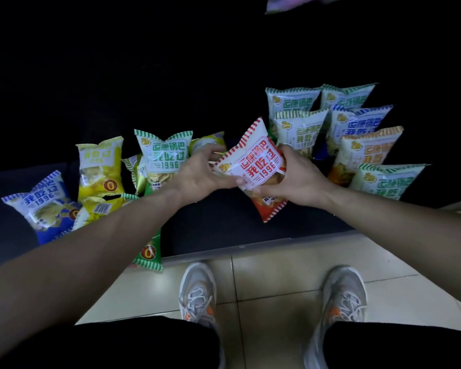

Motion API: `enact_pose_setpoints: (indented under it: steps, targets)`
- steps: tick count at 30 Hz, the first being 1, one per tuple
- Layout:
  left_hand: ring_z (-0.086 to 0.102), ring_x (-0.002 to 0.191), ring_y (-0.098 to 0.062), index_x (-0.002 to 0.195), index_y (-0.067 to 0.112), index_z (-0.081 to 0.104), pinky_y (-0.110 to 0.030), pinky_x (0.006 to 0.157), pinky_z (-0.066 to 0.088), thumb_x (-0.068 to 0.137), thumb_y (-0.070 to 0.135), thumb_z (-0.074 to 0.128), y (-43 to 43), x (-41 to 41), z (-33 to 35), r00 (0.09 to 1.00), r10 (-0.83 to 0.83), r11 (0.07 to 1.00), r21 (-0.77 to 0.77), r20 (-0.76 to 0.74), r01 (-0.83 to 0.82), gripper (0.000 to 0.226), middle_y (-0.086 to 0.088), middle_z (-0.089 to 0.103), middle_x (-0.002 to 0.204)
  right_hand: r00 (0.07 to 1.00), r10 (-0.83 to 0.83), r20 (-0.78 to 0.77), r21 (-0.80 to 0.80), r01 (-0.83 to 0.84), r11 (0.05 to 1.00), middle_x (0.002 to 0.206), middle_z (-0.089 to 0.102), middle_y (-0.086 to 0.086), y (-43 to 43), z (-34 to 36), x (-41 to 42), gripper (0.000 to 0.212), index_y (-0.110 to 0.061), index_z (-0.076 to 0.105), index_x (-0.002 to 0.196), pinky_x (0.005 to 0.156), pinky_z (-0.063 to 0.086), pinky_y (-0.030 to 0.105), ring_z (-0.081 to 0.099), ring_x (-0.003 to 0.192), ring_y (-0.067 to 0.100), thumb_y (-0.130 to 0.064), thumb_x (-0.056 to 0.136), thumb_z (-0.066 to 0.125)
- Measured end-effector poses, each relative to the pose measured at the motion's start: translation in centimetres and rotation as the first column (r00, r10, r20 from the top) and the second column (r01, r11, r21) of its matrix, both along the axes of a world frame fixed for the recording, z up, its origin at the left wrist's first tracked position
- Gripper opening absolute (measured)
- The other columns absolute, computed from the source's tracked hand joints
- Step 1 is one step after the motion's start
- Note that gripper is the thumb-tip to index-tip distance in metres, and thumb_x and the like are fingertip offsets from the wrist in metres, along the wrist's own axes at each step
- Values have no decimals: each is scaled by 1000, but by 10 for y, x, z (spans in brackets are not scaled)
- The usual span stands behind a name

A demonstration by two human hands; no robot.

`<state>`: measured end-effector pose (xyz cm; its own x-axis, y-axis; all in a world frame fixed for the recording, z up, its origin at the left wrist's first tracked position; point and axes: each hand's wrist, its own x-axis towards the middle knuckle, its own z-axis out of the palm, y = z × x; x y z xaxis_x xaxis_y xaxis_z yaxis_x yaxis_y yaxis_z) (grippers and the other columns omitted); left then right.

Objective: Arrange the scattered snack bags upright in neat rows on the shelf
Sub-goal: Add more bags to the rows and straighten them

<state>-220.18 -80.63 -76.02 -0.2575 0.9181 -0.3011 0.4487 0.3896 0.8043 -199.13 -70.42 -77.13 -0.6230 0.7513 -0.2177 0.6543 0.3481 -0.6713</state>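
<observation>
A red-and-white snack bag (253, 163) is held tilted above the dark shelf (213, 225), gripped by both hands. My left hand (200, 171) holds its left edge and my right hand (296, 177) grips its right side. On the right, several bags stand upright in two rows: green ones (293, 102), a blue one (359, 123), an orange one (367, 150) and a green one (386, 179) at the front. To the left lie scattered bags: a green one (165, 155), a yellow one (100, 166), a blue one (43, 203) and another green one (149, 251) partly under my left forearm.
The shelf's front edge (250, 246) runs just ahead of my grey sneakers (197, 294) on a pale tiled floor (277, 283). The back of the shelf is dark. A purple package (290, 2) shows at the top edge.
</observation>
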Motion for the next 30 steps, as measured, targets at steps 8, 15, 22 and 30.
enact_pose_setpoints:
  steps: [8, 15, 22, 30]
  targets:
    - [65, 87, -3, 127, 32, 50, -20, 71, 54, 59, 38, 93, 23, 20, 0, 983, -85, 996, -26, -161, 82, 81, 14, 66, 95, 998, 47, 44, -6, -47, 999, 131, 54, -4, -1, -3, 14, 91, -24, 42, 135, 96, 46, 38, 53, 118, 14, -61, 63, 83]
    - [60, 86, -10, 138, 32, 47, -30, 70, 52, 60, 49, 89, 55, 39, -1, 884, -135, 991, -71, -447, 115, 90, 13, 62, 94, 961, 12, 275, 27, -21, 999, 146, 43, 5, 12, -4, 56, 77, -21, 34, 147, 103, 44, 38, 48, 130, 21, -50, 84, 68]
    - [63, 101, -23, 142, 30, 43, -34, 74, 55, 61, 48, 89, 116, 89, -9, 790, -296, 953, -116, -538, 278, 94, -2, 63, 127, 893, 94, 440, -98, -56, 994, 146, 43, 4, 8, -15, 97, 72, -23, 37, 146, 98, 45, 35, 46, 129, 21, -51, 86, 65]
    - [60, 111, -25, 144, 31, 41, -38, 82, 55, 63, 45, 88, 147, 126, -37, 701, -406, 910, -188, -586, 370, 94, -3, 61, 129, 895, 127, 427, -113, -87, 990, 137, 44, 1, 10, -20, 109, 60, -22, 44, 139, 94, 46, 36, 49, 118, 20, -49, 88, 63]
